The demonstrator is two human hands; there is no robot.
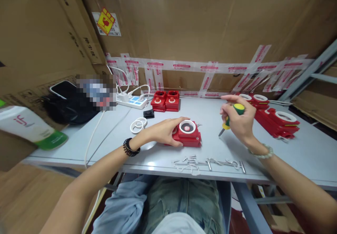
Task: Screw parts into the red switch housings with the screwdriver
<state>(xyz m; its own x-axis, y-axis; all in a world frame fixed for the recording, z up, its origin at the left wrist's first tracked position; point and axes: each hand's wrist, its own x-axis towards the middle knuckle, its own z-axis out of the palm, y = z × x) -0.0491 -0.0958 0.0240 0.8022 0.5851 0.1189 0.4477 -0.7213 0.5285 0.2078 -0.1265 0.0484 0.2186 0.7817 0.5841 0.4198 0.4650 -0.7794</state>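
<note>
White table (207,114) spans the scene. Right side, far: red units (273,123), some topped with white rings.

Mid-table, just left of center: red housing (194,141), flat on the table, white collar (187,132) facing up. Reads as a stiff shell, fairly light for its bulk; glossy, so your dry fingers could skid on the slope. Best hold: its broad side walls, low down, off the collar and the small hardware at the right end. Your left hand (164,130) is part-closed over its left end, thumb on the near side, fingers across the top and far side.

Far, left of center: 2 smaller red units (158,106), side by side.

Your right hand (240,121) is curled around the yellow-green screwdriver (238,109), index finger extended, shank angled down; cannot tell if the tip touches. Light, rigid tool; thick handle is the place to hold.

Left: 2 loose white rings (146,123), overlapping. Thin, probably a little springy; pinch at the rim.

Near edge: small screws (193,157), hard and easily scattered. Fingertips only.
</note>
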